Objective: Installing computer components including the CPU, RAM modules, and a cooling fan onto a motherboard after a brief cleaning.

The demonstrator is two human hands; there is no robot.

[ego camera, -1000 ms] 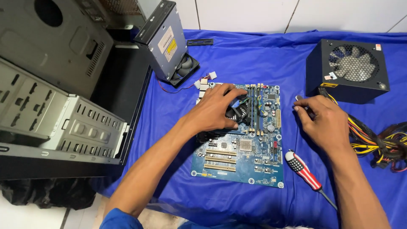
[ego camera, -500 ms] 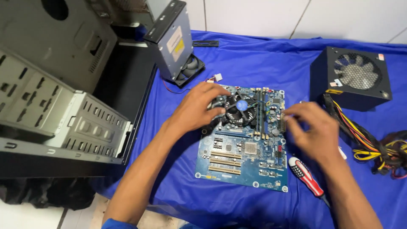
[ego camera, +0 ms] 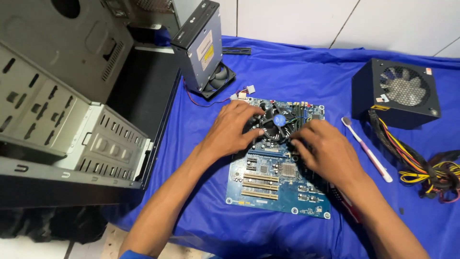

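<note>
A blue motherboard point(ego camera: 268, 187) lies flat on the blue cloth point(ego camera: 297, 72). A black cooler fan point(ego camera: 278, 122) with a blue centre sits near the board's far end. My left hand point(ego camera: 232, 129) grips the fan's left side, fingers curled on its edge. My right hand point(ego camera: 323, 151) presses on the fan's right side and covers part of the board. Both hands touch the fan; neither holds a tool.
An open grey computer case point(ego camera: 72, 124) fills the left. A black optical drive point(ego camera: 201, 45) stands at the back with a loose fan point(ego camera: 219, 76) beside it. A black power supply point(ego camera: 397, 91) with coloured cables point(ego camera: 421, 168) sits right, a toothbrush point(ego camera: 369, 151) beside it.
My right hand has left the screwdriver area and moved left onto the cooler fan. My left hand has opened off the fan's top to grip its side. The view has shifted closer.
</note>
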